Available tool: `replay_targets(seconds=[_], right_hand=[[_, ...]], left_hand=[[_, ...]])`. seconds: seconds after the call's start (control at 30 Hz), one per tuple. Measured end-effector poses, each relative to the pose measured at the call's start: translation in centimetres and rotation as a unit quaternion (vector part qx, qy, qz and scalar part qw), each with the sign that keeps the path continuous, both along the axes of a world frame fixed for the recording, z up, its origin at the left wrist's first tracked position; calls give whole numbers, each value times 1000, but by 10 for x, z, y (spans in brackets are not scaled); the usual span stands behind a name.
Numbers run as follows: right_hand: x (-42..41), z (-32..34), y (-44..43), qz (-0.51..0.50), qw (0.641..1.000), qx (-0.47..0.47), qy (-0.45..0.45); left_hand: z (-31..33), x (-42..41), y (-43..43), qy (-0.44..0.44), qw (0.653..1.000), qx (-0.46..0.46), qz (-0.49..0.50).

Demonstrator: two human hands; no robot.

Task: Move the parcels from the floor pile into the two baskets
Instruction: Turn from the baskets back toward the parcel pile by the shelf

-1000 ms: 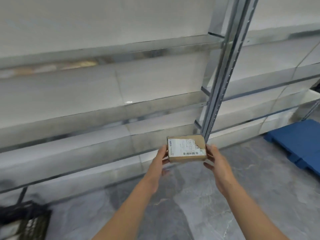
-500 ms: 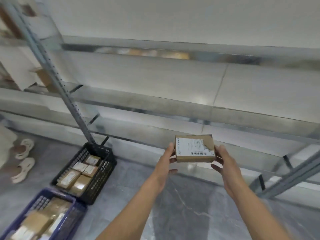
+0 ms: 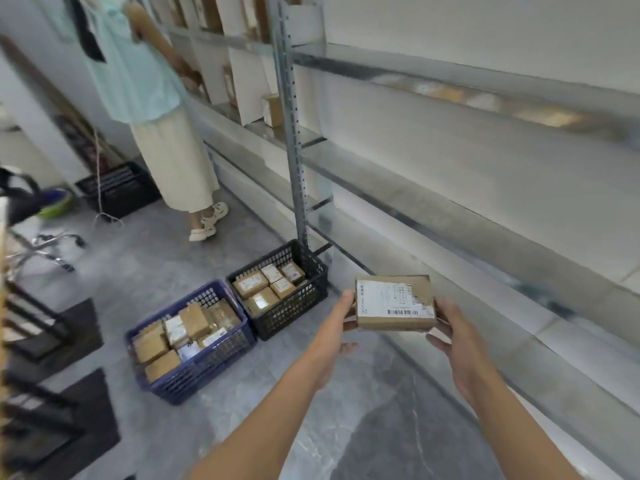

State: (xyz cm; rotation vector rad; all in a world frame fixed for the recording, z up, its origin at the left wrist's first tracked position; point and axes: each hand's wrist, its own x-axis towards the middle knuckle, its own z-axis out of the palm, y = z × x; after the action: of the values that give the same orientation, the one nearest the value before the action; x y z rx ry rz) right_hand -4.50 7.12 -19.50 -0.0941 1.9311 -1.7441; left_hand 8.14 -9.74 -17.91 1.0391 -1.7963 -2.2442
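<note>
Panned left: black basket nearer; left hand, right hand grip parcel ends.

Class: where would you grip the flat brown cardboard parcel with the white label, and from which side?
Grip the flat brown cardboard parcel by its two short ends, from left and right, as the left hand and right hand do: it is shallow, with parallel ends.

- A white shipping label with a barcode sits on top of the held parcel; its print is too blurred to read.
- Labels on boxes in the blue basket and the black basket, at left, are illegible.
</note>
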Motion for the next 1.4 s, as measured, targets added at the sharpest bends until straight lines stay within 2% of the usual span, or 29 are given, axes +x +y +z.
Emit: replay_targets(seconds=[0.43, 0.67, 1.03, 1.2, 1.4], right_hand=[[-30, -26, -115, 163, 985, 47, -33], [-64, -68, -227, 193, 977, 78, -49], [-118, -108, -388, 171, 975, 119, -84], [-163, -122, -452, 187, 967, 137, -108], [-237, -168, -537, 218, 953, 154, -140]], left_hand=[[-45, 9, -71, -39, 989, 51, 134], [-90, -17, -177, -60, 982, 84, 161], [-141, -79, -344, -103, 968, 137, 186], [-157, -122, -399, -111, 959, 158, 209], [-197, -195, -465, -128, 942, 185, 250]])
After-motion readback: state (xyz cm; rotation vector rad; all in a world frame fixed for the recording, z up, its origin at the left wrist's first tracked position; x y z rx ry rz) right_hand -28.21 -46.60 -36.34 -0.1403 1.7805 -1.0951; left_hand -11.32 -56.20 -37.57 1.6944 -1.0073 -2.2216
